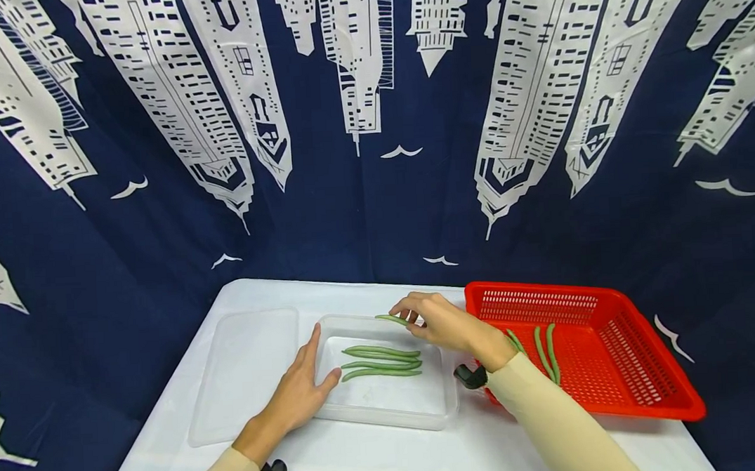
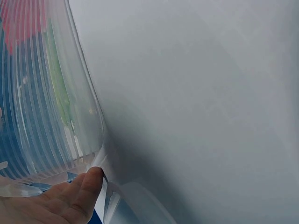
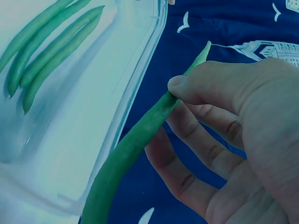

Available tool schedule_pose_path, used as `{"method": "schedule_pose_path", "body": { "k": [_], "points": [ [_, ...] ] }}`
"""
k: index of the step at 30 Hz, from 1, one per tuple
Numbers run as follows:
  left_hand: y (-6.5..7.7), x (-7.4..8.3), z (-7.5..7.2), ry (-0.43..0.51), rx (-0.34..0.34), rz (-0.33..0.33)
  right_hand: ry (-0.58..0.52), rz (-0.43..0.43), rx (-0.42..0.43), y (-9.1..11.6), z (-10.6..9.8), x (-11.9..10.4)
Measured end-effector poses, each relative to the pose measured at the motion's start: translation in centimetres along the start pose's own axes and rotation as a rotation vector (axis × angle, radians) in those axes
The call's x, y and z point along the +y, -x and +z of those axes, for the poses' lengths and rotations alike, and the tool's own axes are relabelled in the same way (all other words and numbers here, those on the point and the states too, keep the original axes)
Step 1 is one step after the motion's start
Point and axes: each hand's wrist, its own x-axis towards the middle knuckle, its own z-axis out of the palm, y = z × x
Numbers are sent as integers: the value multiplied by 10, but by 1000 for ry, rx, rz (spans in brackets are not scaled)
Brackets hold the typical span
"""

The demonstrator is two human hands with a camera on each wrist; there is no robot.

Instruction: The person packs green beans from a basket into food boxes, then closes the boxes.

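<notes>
My right hand (image 1: 441, 324) pinches a single green bean (image 3: 135, 133) between thumb and fingertips, above the far rim of a clear plastic container (image 1: 385, 416). Inside that container several green beans (image 1: 383, 353) lie side by side, roughly crosswise. At the container's left side rests my left hand (image 1: 299, 393), its fingers stretched along the wall and the thumb over the rim. In the left wrist view only part of the left hand (image 2: 77, 198) shows, beside the container's ribbed, see-through surface (image 2: 32, 102).
A red slotted basket (image 1: 649, 364) stands to the right with green beans (image 1: 552, 354) in it, partly hidden by the right forearm. Left of the container lies a flat translucent lid (image 1: 247, 375) on the white table (image 1: 337, 462). Behind hangs a navy cloth (image 1: 364, 215) with white buildings.
</notes>
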Motion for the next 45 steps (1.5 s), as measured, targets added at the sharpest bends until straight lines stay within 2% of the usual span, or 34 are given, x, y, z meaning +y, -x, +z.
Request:
{"method": "schedule_pose_path", "body": {
  "k": [8,20,33,45],
  "points": [
    [0,2,-1,0,5,18,-15,11,-39,-17,13,-3],
    [-1,3,0,-1,9,30,39,-21,-65,-36,32,-1],
    [1,0,-3,-5,12,19,67,-11,-46,-45,47,1],
    [2,2,-3,-3,16,20,107,12,-62,-46,49,-3]
  ]
}}
